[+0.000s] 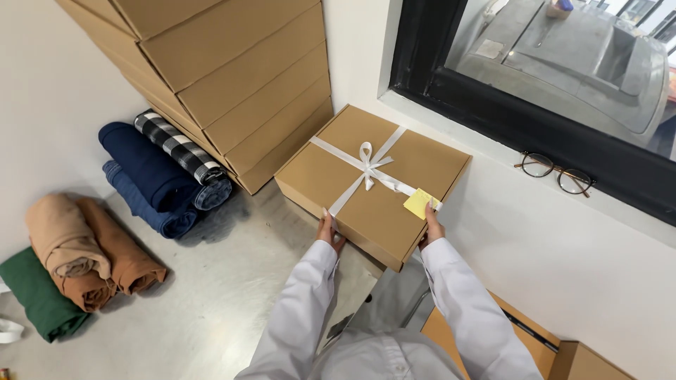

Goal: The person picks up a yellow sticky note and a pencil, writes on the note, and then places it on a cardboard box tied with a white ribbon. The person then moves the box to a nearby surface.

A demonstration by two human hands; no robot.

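White long sleeves (451,295) reach forward from the bottom of the view to a flat brown cardboard box tied with a white ribbon bow (373,179), held up in the air beside the wall below a black-framed window (493,105). The left hand (328,231) grips the near edge; the right hand (431,226) clasps the right corner — fingers beside a small yellow square note (418,203). A stack of brown cardboard boxes (225,77) stands just behind.

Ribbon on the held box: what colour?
White, tied in a bow across the brown cardboard box; seen in the head view.

Stacked boxes (232,84) (beside fabric rolls (158,172)) — eyeglasses (555,173)
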